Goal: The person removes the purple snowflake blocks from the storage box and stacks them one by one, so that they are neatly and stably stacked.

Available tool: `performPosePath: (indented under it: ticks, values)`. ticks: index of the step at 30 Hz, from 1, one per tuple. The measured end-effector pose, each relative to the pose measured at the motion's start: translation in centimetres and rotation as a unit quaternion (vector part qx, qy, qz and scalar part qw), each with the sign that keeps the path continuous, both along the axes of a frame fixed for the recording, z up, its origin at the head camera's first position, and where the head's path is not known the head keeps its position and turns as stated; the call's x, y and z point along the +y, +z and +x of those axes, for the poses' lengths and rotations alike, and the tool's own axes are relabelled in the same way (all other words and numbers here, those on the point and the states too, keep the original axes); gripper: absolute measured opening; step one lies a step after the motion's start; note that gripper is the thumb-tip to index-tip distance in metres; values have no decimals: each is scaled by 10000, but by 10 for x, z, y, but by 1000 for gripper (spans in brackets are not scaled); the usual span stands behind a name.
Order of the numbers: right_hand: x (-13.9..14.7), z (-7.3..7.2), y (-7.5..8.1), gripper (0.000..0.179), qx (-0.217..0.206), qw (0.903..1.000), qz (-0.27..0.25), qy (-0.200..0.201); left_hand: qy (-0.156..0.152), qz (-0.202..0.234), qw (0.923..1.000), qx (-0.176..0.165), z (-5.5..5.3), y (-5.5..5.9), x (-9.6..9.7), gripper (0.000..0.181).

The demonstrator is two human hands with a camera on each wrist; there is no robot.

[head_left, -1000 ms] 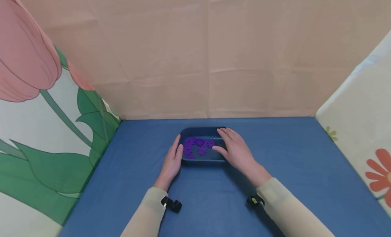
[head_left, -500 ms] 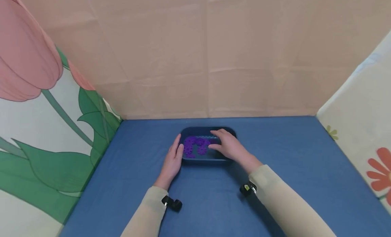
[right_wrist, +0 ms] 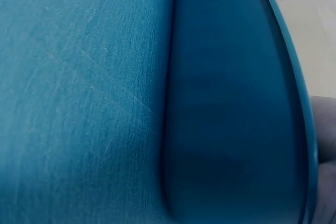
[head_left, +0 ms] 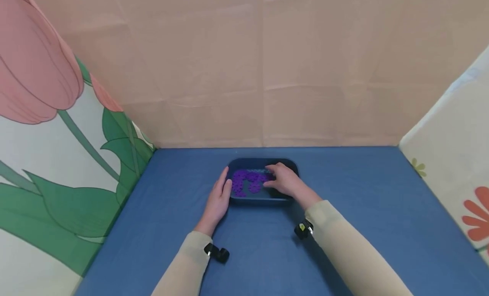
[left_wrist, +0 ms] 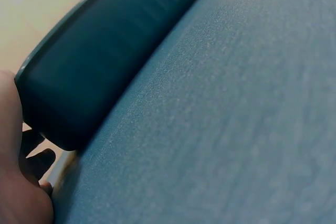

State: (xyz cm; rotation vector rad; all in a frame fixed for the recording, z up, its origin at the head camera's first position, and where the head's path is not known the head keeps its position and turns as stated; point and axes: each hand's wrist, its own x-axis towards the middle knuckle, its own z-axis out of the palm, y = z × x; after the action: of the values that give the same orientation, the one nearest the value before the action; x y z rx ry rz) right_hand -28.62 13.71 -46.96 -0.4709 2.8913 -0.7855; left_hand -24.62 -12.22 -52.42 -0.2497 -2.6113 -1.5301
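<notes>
Atop a blue counter, a dark tray sits with a person's left hand, fingers straight, against its left end; the right hand, thumb and fingers parted, reaches in beside purple flower-shaped pieces lying there.

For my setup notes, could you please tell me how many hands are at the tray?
2: the left hand touches the left end of the tray; the right hand is over its right half, near the purple pieces.

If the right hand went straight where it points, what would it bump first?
The right hand would likely meet the purple pieces in the tray; whether it touches one now is unclear.
</notes>
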Motion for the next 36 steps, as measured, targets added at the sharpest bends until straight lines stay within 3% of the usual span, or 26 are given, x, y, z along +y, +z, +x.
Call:
performPosePath:
  ticks: [15, 36]
  values:
    - [-2, -5, -4, 55, -90, 9995, 277, -127, 32, 25, 10000, 61, 2, -4, 1, 51]
    - [2, -7, 0, 39, -278, 9994, 9, -216, -5, 31, 10000, 58, -1, -3, 5, 51]
